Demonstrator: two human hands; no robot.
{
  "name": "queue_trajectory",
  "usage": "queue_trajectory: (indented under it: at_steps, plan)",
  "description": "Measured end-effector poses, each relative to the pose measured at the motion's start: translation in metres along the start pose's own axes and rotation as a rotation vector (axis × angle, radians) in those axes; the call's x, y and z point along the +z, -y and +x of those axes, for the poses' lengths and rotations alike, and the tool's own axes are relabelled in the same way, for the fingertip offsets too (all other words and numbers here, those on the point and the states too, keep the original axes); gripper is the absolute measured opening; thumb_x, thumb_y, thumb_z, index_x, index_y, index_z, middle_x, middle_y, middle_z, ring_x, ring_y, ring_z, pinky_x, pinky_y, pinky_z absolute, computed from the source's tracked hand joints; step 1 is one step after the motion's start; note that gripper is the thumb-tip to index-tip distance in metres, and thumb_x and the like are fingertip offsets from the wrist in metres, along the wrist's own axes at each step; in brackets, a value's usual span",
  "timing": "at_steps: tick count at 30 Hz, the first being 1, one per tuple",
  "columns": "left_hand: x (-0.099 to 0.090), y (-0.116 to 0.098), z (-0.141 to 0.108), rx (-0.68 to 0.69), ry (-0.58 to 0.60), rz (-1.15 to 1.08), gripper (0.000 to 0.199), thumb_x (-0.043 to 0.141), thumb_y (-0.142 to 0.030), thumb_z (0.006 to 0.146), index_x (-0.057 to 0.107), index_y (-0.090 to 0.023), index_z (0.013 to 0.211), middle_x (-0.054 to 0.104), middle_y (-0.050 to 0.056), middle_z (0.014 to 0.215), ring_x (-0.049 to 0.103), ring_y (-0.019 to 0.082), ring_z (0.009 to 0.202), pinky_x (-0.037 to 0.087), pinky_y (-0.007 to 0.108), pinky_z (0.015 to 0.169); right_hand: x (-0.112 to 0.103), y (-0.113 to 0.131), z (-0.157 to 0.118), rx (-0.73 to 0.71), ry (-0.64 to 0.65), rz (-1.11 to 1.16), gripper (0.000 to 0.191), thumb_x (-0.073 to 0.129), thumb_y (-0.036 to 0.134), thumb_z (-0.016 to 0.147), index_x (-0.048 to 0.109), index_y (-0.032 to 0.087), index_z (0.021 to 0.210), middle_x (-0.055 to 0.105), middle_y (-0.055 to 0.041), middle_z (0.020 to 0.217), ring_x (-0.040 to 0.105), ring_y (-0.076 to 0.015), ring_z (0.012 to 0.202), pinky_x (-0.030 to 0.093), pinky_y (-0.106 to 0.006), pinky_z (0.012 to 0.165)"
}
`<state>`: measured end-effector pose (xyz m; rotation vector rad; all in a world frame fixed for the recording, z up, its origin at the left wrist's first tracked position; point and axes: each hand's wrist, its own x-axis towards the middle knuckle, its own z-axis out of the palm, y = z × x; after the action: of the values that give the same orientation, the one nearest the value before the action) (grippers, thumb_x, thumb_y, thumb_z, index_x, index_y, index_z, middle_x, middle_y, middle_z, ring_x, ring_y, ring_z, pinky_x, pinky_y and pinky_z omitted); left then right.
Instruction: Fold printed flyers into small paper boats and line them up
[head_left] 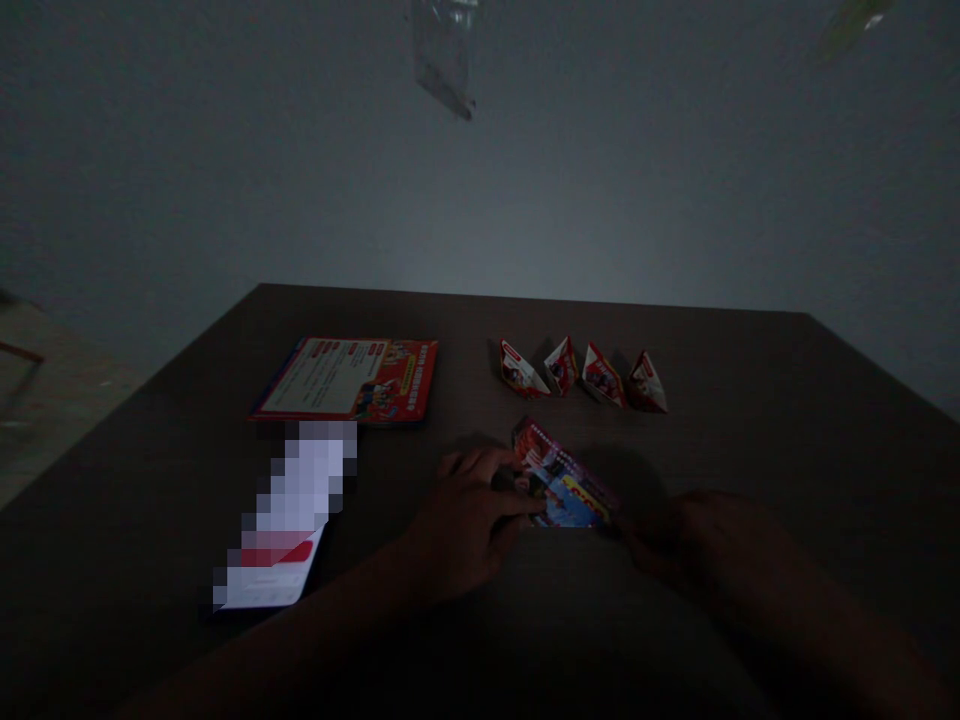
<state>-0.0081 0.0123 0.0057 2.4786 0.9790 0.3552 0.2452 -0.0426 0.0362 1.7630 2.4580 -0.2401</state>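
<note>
A folded piece of colourful printed paper (571, 500), with blue, yellow and dark red areas, lies on the table between my hands. My left hand (472, 515) grips its left end, fingers at the far edge and thumb or finger across the printed face. At its right corner, my right hand (679, 530) is closed with the fingertips on the paper; deep shadow hides some of those fingers. Behind the paper stands a row of several small folded paper boats (602, 376) in red and white print.
On the left lies a stack of printed sheets or a booklet (322, 378). A lit phone (289, 520), its screen partly pixelated, is in front of it. The dark wooden table (735, 400) meets a grey wall. A clear plastic pouch (444, 55) hangs on the wall.
</note>
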Motion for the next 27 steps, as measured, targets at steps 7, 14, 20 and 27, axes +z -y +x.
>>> queue_trajectory:
  at_steps: [7, 14, 20, 27]
  plan:
    - [0.0, -0.001, -0.001, 0.018, -0.016, -0.007, 0.037, 0.058, -0.017, 0.081, 0.063, -0.034, 0.114, 0.049, 0.005, 0.124, 0.044, 0.026, 0.116, 0.032, 0.045, 0.092, -0.003, -0.003, 0.01, -0.101, -0.102, 0.175, 0.025, 0.048, 0.022, 0.087, 0.068, 0.022, 0.071, 0.067, -0.0017, 0.063, 0.062, -0.0148, 0.056, 0.043, -0.024, 0.055]
    - [0.002, 0.001, -0.001, 0.053, -0.036, -0.025, 0.038, 0.057, -0.015, 0.08, 0.063, -0.033, 0.113, 0.05, 0.006, 0.125, 0.043, 0.026, 0.117, 0.032, 0.046, 0.092, 0.012, -0.001, 0.021, -0.249, -0.265, 0.296, 0.017, 0.053, 0.022, 0.087, 0.068, 0.022, 0.095, 0.067, -0.0056, 0.085, 0.063, -0.0184, 0.076, 0.051, -0.031, 0.069]
    - [0.001, 0.004, 0.0, 0.12, -0.019, -0.032, 0.045, 0.056, -0.006, 0.074, 0.065, -0.032, 0.109, 0.05, 0.003, 0.13, 0.041, 0.025, 0.122, 0.028, 0.046, 0.097, 0.022, 0.002, 0.026, -0.263, -0.3, 0.302, 0.021, 0.053, 0.022, 0.088, 0.065, 0.021, 0.106, 0.063, -0.0087, 0.107, 0.06, -0.0219, 0.095, 0.049, -0.039, 0.084]
    - [0.006, 0.008, 0.0, 0.11, -0.048, 0.002, 0.052, 0.05, -0.001, 0.07, 0.062, -0.027, 0.113, 0.045, 0.002, 0.139, 0.031, 0.022, 0.132, 0.023, 0.044, 0.103, 0.021, 0.006, 0.027, -0.316, -0.265, 0.234, 0.022, 0.053, 0.025, 0.088, 0.066, 0.025, 0.106, 0.064, -0.0072, 0.104, 0.059, -0.0232, 0.095, 0.048, -0.042, 0.083]
